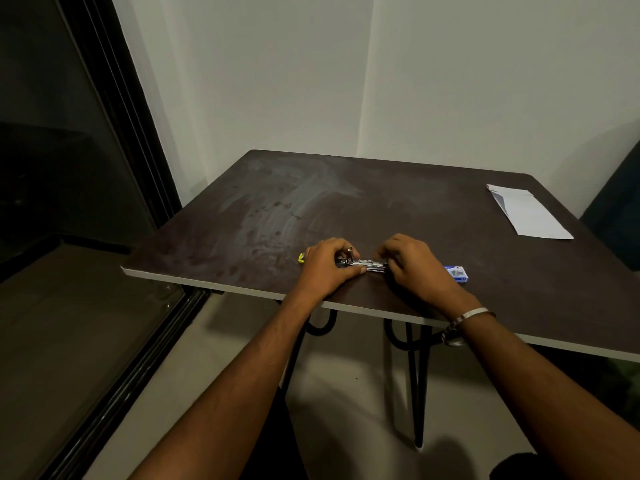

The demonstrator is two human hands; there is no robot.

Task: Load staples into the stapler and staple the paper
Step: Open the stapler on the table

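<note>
A small metal stapler [365, 265] lies flat near the front edge of the dark table [311, 202], its silver channel exposed between my hands. My left hand [327, 266] grips its left end, thumb along the front; a yellow tip [302, 258] pokes out behind that hand. My right hand [415, 263] pinches the stapler's right end, fingers curled over it. A blue-and-white staple box [458, 273] lies just right of my right hand. A folded white paper [528, 213] rests at the table's far right. Whether staples sit in the channel is too small to tell.
The table stands in a room corner with pale walls [311, 81] behind. A dark sliding door frame [114, 116] runs along the left. Black hairpin legs [417, 386] hold the table up. A dark chair edge [620, 209] shows at far right.
</note>
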